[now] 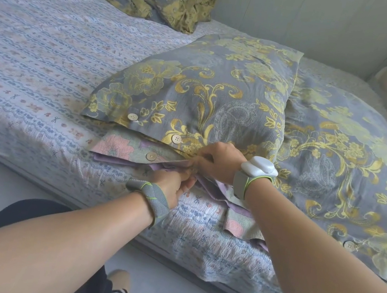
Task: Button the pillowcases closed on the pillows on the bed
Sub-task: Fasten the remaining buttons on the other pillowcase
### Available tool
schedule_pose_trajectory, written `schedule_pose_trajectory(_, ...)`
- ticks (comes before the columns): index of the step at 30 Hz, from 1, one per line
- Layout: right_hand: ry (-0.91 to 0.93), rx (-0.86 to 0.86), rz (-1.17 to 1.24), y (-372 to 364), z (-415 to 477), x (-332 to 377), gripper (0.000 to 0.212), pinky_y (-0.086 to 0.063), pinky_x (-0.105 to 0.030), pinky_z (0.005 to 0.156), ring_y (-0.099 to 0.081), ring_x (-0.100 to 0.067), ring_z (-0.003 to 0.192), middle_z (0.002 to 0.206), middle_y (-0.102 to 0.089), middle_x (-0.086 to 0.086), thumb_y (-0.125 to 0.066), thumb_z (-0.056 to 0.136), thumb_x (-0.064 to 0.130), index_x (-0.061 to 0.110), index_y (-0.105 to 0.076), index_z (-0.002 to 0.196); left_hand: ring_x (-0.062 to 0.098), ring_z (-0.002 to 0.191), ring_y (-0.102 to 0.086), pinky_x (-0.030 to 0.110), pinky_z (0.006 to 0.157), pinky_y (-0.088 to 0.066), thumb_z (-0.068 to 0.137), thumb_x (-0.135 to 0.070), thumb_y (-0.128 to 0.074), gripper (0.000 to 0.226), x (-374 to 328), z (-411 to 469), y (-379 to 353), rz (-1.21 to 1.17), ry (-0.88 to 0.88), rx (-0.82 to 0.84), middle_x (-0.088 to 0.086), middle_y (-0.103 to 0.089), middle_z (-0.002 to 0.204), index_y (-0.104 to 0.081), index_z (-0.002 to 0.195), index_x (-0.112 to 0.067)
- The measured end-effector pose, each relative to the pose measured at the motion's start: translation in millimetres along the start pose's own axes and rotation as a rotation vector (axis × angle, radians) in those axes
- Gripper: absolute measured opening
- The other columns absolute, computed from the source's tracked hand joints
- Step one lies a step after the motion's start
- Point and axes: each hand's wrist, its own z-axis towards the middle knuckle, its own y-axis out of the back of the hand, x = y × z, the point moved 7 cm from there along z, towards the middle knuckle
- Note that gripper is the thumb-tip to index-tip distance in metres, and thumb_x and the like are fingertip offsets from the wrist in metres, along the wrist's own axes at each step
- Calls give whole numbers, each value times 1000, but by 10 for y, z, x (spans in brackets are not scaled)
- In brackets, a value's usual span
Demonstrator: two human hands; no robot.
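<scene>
Soft, even daylight, moderately bright; shadows faint and diffuse beneath the forearms. Wide-angle distortion bows the bed [45, 73] edges; corners slightly soft; no glare.

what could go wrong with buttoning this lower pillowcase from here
1. Both hands, left hand and right hand, pinch the pink pillowcase edge right under the grey pillow, whose overhang hides the placket, so a button may miss its hole.
2. Tugging could drag the grey pillow toward the bed edge.
3. The loose flap hanging off the mattress may get skipped.
</scene>
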Motion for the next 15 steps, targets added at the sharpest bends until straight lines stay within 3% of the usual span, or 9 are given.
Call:
schedule_pose_trajectory(2,-38,3,11,7,27,-9,34,-54,-37,65,-58,-22,67,72,-66,-5,-51,94,38,11,-66,80,15,67,-61,21,56,-57,90,8,-55,13,-10,-11,-18,-25,2,8,8,-62,78,-60,87,-4)
schedule_pose_trajectory(6,-58,28,-14,-32,41,22,7,-58,-34,78,-67,-17,84,84,-69,8,-65,84,30,26,-70,85,14,69,-61,24,73,-55,90,7,-54,16,-12,-30,-26,17,9,18,7,-63,79,-61,83,-6)
schedule_pose_trajectory(10,-49,-21,-70,-79,25,46,6,-44,-32,91,-56,-13,79,78,-59,13,-66,77,26,31,-66,81,14,59,-64,28,73,-53,88,7,-53,15,17,-54,-34,57,19,1,6,-66,65,-60,83,-5)
schedule_pose_trajectory(15,-21,-89,-175,-115,9,77,9,-35,-36,98,-52,-16,88,84,-56,7,-64,78,33,28,-57,78,17,72,-64,28,76,-53,84,-8,-67,4,11,-102,-129,5,19,51,4,-65,67,-63,83,-8)
